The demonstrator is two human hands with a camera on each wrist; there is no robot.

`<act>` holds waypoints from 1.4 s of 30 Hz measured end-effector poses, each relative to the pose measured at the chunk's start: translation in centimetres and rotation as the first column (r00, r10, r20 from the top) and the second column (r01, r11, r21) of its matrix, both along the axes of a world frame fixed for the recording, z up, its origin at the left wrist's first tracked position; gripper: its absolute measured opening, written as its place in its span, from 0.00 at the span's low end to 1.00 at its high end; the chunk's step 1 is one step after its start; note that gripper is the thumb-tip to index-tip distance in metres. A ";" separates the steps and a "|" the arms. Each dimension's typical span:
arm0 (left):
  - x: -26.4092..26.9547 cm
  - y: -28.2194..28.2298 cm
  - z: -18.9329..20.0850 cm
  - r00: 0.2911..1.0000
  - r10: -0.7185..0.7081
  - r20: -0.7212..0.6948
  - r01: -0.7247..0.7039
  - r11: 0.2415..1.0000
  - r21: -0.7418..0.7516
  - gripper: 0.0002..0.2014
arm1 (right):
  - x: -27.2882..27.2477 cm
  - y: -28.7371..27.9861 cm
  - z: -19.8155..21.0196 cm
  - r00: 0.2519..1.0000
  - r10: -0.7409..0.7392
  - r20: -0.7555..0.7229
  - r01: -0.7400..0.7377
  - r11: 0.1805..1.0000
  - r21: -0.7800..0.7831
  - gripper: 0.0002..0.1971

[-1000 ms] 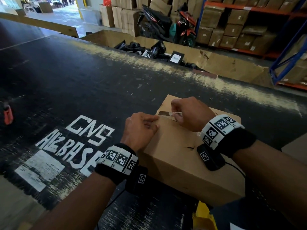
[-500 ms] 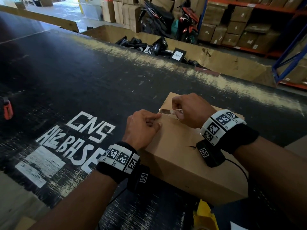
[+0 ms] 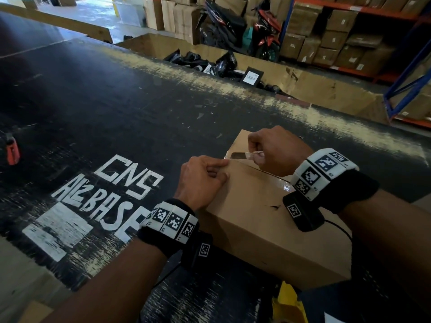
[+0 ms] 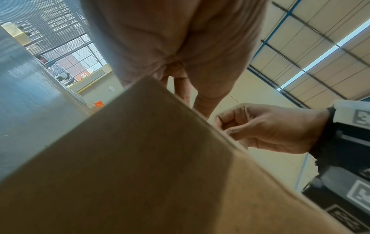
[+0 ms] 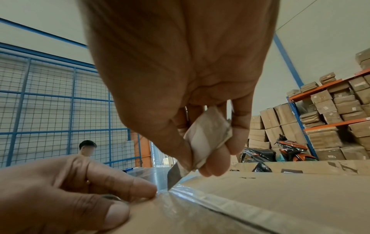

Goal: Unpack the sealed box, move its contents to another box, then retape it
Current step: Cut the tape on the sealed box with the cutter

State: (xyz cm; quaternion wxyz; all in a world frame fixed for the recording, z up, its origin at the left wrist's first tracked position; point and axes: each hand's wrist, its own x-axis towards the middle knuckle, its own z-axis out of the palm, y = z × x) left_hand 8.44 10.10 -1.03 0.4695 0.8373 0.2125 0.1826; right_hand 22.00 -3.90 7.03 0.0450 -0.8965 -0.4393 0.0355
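Observation:
A brown cardboard box [image 3: 251,206] lies on the black table [image 3: 116,101], with clear tape [image 5: 200,199] along its top seam. My right hand [image 3: 258,157] pinches a small blade [image 3: 238,155] by its paper-wrapped grip. In the right wrist view the blade tip [image 5: 173,175] meets the tape at the box's far left edge. My left hand [image 3: 219,170] grips the box's left top edge with bent fingers, its index fingertip [image 5: 148,191] pressing beside the tape. The left wrist view shows the box side [image 4: 140,158] and the right hand [image 4: 226,126] above it.
An orange tool [image 3: 11,151] lies at the table's far left. A large open carton [image 3: 314,85] with black packets stands beyond the table. A yellow object [image 3: 286,304] is at the near edge. Shelves of boxes [image 3: 338,31] and motorbikes [image 3: 233,26] stand behind. A person [image 5: 87,147] is in the distance.
Both hands stay at the far left end of the seam with the blade between them. Only the head view has shifted slightly.

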 end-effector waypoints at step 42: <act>0.2 0.2 -0.8 0.995 -0.015 0.101 0.018 1.000 -0.026 0.17 | -0.1 -1.0 0.1 1.000 -0.020 0.000 0.019 0.988 0.151 0.03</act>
